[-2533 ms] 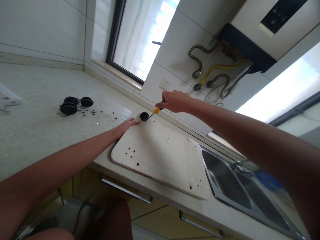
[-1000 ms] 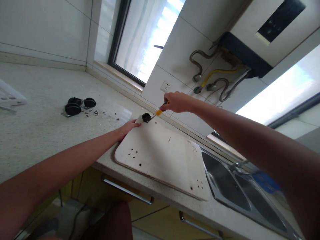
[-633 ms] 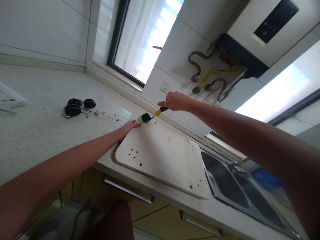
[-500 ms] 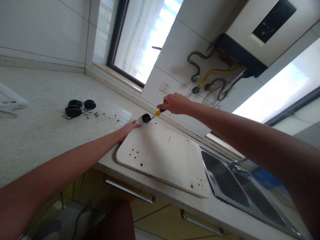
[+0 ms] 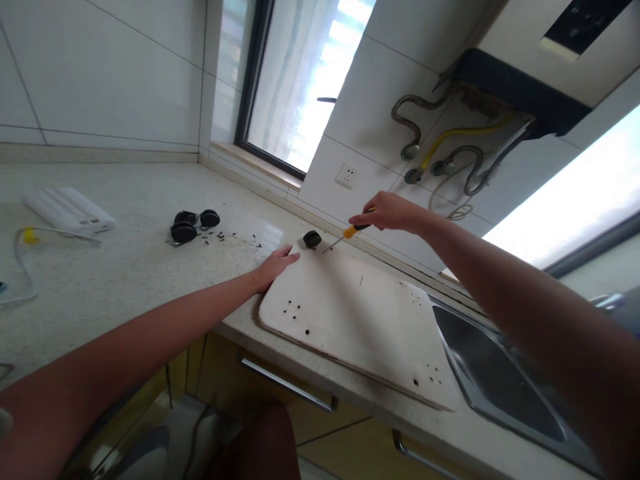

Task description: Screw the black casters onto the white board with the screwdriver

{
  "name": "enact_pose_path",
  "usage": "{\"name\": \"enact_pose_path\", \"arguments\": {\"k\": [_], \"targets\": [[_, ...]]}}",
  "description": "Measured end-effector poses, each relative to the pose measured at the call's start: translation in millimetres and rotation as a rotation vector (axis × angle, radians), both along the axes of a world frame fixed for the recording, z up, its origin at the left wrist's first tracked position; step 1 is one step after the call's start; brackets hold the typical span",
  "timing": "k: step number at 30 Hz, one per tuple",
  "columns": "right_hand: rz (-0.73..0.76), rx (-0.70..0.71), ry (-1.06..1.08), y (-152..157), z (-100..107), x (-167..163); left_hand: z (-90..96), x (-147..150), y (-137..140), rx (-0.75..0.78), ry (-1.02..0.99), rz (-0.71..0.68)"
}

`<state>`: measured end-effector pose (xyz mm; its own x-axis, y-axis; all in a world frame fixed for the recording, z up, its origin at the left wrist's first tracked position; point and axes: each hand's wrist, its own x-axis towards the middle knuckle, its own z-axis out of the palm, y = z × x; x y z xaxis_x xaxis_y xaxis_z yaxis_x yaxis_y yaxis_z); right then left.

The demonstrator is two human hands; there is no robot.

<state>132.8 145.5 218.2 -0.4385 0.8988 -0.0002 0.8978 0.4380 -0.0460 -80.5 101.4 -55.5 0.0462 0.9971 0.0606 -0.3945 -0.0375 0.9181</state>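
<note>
A white board [image 5: 345, 327] with rounded corners and groups of drilled holes lies on the counter. One black caster wheel [image 5: 313, 239] stands at its far left corner. My left hand [image 5: 274, 269] grips the board's left edge near that caster, thumb on top; its other fingers are partly hidden. In my right hand [image 5: 387, 211] is a yellow and black screwdriver [image 5: 351, 231], slanting down with its tip at the board just right of the caster. Several loose black casters [image 5: 184, 232] sit on the counter to the left, with small dark screws [image 5: 221, 236] scattered beside them.
A metal sink [image 5: 505, 380] adjoins the board on the right. At the left lie a white box-shaped device [image 5: 70, 212] and a white cable [image 5: 20, 260]. Hoses [image 5: 435, 143] hang below a wall-mounted water heater [image 5: 530, 87]. Drawer handles [image 5: 287, 383] project from the counter front.
The screwdriver tip has moved from the caster's base to the board on its right, my right hand drawing away rightward. My left hand stays on the board's edge. The view has shifted left.
</note>
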Motion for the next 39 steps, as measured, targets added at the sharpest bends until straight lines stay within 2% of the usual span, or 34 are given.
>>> {"name": "enact_pose_path", "arguments": {"k": [2,4,8,11,13,16,20,25,32,36,39], "targets": [[-0.002,-0.011,0.186,9,-2,9,-0.1,-1,-6,0.001,0.011,0.007],[-0.02,-0.042,0.38,22,-20,16,-1.3,-3,-13,-0.001,0.023,0.017],[-0.14,-0.015,0.741,55,-88,11,-4.6,-6,-27,-0.006,0.043,0.024],[-0.213,0.021,0.92,76,-138,-6,-7.0,-9,-37,-0.017,0.041,0.019],[-0.229,0.04,0.991,86,-162,-15,-8.6,-11,-43,-0.028,0.032,0.02],[-0.208,0.048,1.035,91,-184,-22,-10.0,-14,-53,-0.052,0.01,0.018],[-0.108,-0.007,1.011,84,-195,-24,-9.0,-16,-70,-0.11,-0.047,-0.008],[0.062,-0.104,0.931,63,-192,-28,-12.3,-4,-96,-0.215,-0.044,-0.025],[0.165,-0.094,0.91,52,-192,-27,-4.2,25,-129,-0.242,0.035,-0.014],[0.196,-0.094,0.939,53,-197,-23,1.0,15,-124,-0.226,0.19,-0.086],[0.206,-0.096,0.974,54,-199,-21,6.5,-14,-100,-0.229,0.466,-0.138]]}}
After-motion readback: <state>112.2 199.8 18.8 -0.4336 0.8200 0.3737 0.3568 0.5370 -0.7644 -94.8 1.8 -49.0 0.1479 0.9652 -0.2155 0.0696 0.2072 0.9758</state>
